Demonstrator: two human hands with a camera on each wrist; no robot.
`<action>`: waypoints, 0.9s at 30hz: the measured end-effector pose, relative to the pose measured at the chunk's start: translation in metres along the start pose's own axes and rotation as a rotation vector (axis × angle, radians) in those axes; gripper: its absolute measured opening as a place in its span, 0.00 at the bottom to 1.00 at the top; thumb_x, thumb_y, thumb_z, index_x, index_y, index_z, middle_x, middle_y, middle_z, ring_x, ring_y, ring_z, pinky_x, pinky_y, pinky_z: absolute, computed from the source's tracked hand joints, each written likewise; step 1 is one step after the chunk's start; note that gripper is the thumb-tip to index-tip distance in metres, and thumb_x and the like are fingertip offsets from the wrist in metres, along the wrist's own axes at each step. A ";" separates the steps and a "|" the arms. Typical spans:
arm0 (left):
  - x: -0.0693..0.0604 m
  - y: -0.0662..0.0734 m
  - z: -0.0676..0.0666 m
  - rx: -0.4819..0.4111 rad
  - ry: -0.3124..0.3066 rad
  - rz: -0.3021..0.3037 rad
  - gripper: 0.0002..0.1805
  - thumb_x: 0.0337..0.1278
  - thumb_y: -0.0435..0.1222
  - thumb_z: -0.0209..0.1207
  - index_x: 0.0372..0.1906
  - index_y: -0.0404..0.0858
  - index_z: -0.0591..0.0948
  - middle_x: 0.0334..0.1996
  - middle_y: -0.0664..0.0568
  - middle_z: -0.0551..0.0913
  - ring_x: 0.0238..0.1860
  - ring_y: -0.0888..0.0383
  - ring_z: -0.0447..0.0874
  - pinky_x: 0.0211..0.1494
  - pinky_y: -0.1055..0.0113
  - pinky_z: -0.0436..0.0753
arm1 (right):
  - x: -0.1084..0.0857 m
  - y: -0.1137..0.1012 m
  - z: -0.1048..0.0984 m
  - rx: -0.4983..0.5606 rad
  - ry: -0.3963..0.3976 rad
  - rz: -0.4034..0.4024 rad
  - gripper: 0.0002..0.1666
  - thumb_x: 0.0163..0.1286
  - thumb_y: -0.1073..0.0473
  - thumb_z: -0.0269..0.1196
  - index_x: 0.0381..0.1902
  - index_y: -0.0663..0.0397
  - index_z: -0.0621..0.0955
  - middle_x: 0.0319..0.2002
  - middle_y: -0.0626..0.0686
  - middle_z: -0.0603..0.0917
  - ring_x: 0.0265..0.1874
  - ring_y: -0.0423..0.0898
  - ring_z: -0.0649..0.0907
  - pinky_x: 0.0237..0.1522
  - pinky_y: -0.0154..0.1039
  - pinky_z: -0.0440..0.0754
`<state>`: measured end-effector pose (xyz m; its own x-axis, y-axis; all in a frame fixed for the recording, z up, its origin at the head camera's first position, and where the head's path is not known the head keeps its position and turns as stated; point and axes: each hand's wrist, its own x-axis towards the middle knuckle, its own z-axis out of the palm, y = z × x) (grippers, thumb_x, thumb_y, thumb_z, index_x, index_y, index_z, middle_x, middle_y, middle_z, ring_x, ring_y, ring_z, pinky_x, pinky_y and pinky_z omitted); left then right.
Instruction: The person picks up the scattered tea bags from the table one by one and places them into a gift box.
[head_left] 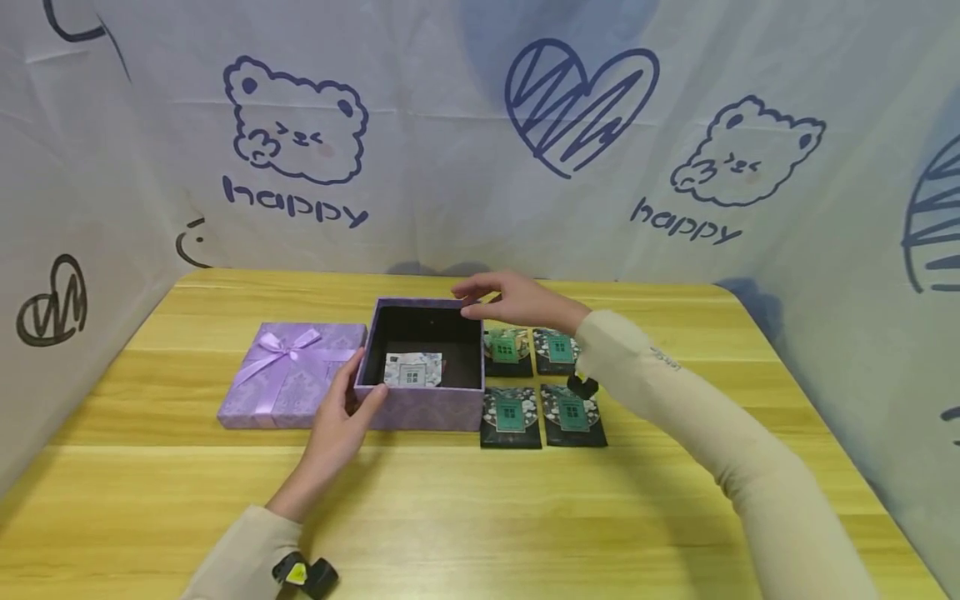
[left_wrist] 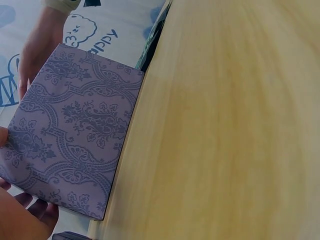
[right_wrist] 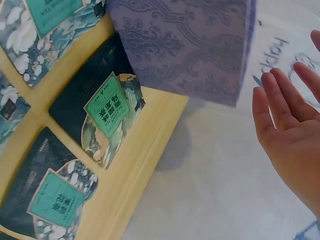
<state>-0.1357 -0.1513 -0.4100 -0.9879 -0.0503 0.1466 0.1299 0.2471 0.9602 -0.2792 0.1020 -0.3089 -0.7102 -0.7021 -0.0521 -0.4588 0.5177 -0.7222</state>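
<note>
An uncovered purple box [head_left: 431,417] with a dark inside stands on the table. A pale flowered packet [head_left: 413,369] lies inside it, near the front wall. My left hand [head_left: 337,421] holds the box's front left corner, thumb at the front rim and fingers along the left side. In the left wrist view the patterned front wall [left_wrist: 80,125] shows, with fingertips [left_wrist: 47,212] beside it. My right hand [head_left: 517,298] hovers at the box's back right rim. Its fingers [right_wrist: 282,100] are loosely extended and hold nothing in the right wrist view.
A purple lid [head_left: 296,379] with a ribbon bow lies left of the box. Several dark flowered sachets [head_left: 511,417] with green labels lie in two rows to its right. Behind the table hangs a white cloth [head_left: 442,167] with blue drawings.
</note>
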 end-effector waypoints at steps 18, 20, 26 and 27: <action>0.000 0.000 -0.001 -0.005 -0.001 -0.011 0.34 0.67 0.31 0.55 0.74 0.35 0.57 0.63 0.32 0.69 0.46 0.61 0.74 0.46 0.78 0.74 | -0.071 0.078 -0.029 -0.006 0.119 0.122 0.28 0.71 0.54 0.60 0.66 0.59 0.72 0.64 0.61 0.72 0.61 0.60 0.71 0.61 0.55 0.69; 0.000 0.000 -0.001 -0.005 -0.001 -0.012 0.34 0.67 0.31 0.55 0.74 0.35 0.57 0.63 0.32 0.69 0.46 0.61 0.73 0.46 0.78 0.74 | -0.078 0.087 -0.029 -0.019 0.126 0.154 0.29 0.71 0.56 0.61 0.66 0.59 0.72 0.64 0.61 0.72 0.61 0.61 0.71 0.61 0.56 0.69; 0.000 0.000 0.000 0.002 -0.003 -0.019 0.34 0.68 0.32 0.55 0.74 0.35 0.57 0.62 0.32 0.70 0.45 0.59 0.74 0.45 0.77 0.74 | -0.095 0.110 -0.031 -0.077 0.110 0.251 0.32 0.69 0.57 0.62 0.68 0.59 0.69 0.68 0.63 0.66 0.64 0.64 0.66 0.61 0.61 0.67; -0.001 0.000 0.000 0.005 -0.003 -0.018 0.34 0.68 0.32 0.55 0.74 0.35 0.57 0.62 0.32 0.70 0.45 0.59 0.73 0.44 0.77 0.74 | -0.097 0.114 -0.031 -0.081 0.104 0.263 0.33 0.69 0.57 0.62 0.69 0.59 0.68 0.69 0.63 0.65 0.65 0.64 0.65 0.60 0.62 0.67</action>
<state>-0.1351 -0.1511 -0.4102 -0.9904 -0.0520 0.1282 0.1113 0.2508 0.9616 -0.2790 0.2443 -0.3652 -0.8594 -0.4867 -0.1566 -0.2895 0.7157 -0.6356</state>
